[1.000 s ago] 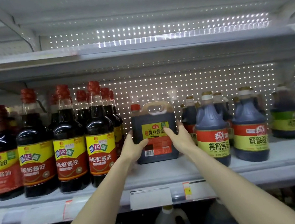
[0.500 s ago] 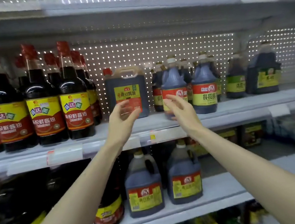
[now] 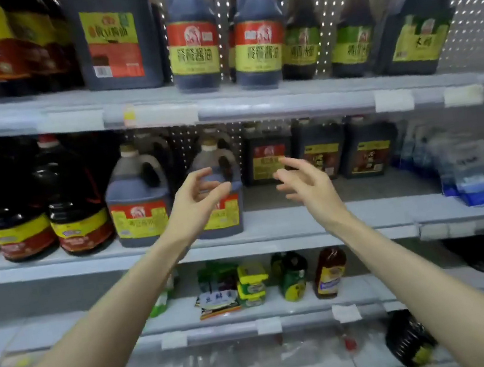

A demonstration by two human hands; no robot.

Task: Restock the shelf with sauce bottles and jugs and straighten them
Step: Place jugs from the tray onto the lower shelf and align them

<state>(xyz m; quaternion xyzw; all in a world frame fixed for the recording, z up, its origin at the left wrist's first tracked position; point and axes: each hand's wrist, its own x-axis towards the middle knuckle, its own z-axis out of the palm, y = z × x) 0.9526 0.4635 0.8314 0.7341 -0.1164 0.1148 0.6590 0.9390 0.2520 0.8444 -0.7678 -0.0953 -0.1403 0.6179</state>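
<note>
Several shelf tiers (image 3: 272, 229) hold dark sauce; on the middle one, a left jug (image 3: 140, 210) and right jug (image 3: 226, 216) stand together at the front. Near them hover the left hand (image 3: 196, 202) and right hand (image 3: 309, 186), fingers loosely spread, empty.
</note>
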